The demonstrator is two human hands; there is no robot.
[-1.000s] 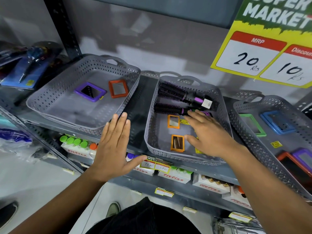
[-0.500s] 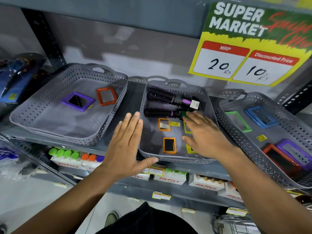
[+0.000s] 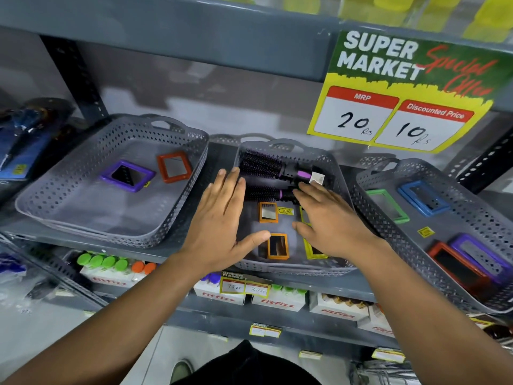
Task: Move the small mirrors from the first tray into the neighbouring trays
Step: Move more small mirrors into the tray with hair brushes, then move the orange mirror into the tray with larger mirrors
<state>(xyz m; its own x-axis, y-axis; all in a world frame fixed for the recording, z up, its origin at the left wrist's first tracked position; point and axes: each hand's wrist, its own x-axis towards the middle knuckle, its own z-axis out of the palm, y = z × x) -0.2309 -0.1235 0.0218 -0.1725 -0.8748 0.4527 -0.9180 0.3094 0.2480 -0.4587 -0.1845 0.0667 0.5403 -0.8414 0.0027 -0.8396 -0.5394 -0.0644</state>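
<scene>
Three grey perforated trays stand on a shelf. The middle tray (image 3: 286,269) holds two orange-framed small mirrors (image 3: 268,212) (image 3: 277,245), yellow-framed mirrors (image 3: 312,252) partly under my right hand, and two black-and-purple round hairbrushes (image 3: 263,165). My right hand (image 3: 330,218) lies flat, fingers spread, over the yellow mirrors. My left hand (image 3: 222,218) hovers open over the tray's left side, its thumb next to the lower orange mirror. The left tray (image 3: 111,234) holds a purple mirror (image 3: 126,176) and a red one (image 3: 173,168). The right tray (image 3: 410,259) holds green, blue, red and purple mirrors.
A yellow-green "Super Market" price sign (image 3: 399,107) hangs above the right side. A black shelf upright (image 3: 75,73) rises at the back left. Boxed bottles (image 3: 277,301) sit on the shelf below. Blue packaged items (image 3: 19,134) lie at the far left.
My left hand has moved right, from the gap between the trays to over the middle tray. My right hand stays over the yellow mirrors. The camera has tilted up and shifted right.
</scene>
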